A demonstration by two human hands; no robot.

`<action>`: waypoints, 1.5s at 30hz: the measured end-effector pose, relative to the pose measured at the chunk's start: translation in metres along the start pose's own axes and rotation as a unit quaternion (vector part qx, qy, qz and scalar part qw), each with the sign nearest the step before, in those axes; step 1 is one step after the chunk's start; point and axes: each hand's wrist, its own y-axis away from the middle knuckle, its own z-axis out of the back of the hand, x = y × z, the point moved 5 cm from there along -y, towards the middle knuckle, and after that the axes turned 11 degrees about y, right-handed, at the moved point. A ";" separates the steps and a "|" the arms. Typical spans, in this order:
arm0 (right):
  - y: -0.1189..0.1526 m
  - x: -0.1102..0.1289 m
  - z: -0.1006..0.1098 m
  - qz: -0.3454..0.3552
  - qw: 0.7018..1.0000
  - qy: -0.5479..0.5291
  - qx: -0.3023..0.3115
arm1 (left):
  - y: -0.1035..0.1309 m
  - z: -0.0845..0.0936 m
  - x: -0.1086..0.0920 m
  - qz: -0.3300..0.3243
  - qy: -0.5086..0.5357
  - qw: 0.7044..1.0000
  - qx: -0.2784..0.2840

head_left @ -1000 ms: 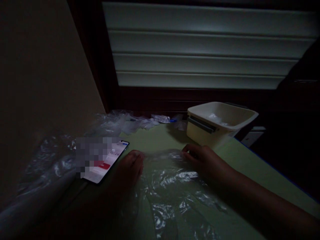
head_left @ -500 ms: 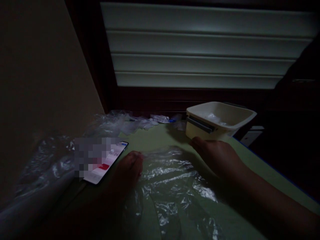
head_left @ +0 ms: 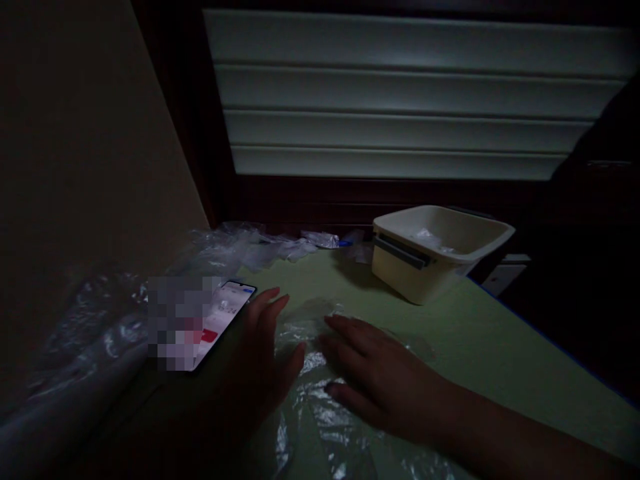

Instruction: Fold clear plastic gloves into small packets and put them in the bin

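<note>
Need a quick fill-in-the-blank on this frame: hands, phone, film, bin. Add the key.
1. In the picture, the smartphone lies to the ____ of the left hand.
2. The right hand is over clear plastic film, which lies on a tabletop colored ____.
3. The cream bin has a dark gray ____ on its outer wall.

Missing words: left; green; handle.

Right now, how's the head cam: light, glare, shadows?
Head view: dim overall, the left hand dark toward the wrist; head view: white glints on the clear plastic; head view: the cream bin casts a shadow toward frame left; head view: pixelation hides part of the phone.
</note>
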 end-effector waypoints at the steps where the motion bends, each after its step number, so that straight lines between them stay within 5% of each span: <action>1: 0.001 -0.003 -0.006 -0.012 0.999 -0.012 0.034 | 0.001 0.002 -0.008 -0.066 -0.048 0.996 -0.017; 3: 0.003 -0.009 -0.014 -0.025 0.995 -0.032 0.089 | 0.003 0.005 -0.019 -0.137 -0.113 0.984 -0.024; 6: 0.004 -0.013 -0.015 -0.026 0.991 -0.055 0.116 | 0.009 -0.001 -0.029 -0.206 -0.133 0.968 0.056; 10: 0.003 -0.013 -0.015 -0.025 0.991 -0.065 0.118 | 0.018 -0.012 -0.023 -0.187 -0.115 0.961 0.165; 17: 0.000 -0.021 -0.010 -0.075 0.997 0.004 0.031 | 0.020 -0.016 -0.009 -0.155 -0.127 0.965 0.171; 21: -0.006 -0.011 0.001 -0.045 0.998 -0.030 -0.014 | 0.021 -0.018 -0.006 -0.156 -0.137 0.961 0.183; 26: -0.009 0.001 -0.005 0.011 0.996 -0.074 0.048 | 0.023 -0.020 -0.005 -0.161 -0.172 0.956 0.177; 31: -0.005 -0.009 -0.012 -0.006 0.992 -0.036 0.120 | 0.025 -0.021 0.002 -0.140 -0.205 0.951 0.183; 38: -0.009 -0.022 -0.005 -0.037 0.999 -0.030 0.026 | 0.025 -0.021 0.004 -0.108 -0.214 0.945 0.223; 45: -0.027 -0.003 -0.006 0.016 0.999 -0.049 0.000 | 0.026 -0.020 0.004 -0.108 -0.199 0.950 0.214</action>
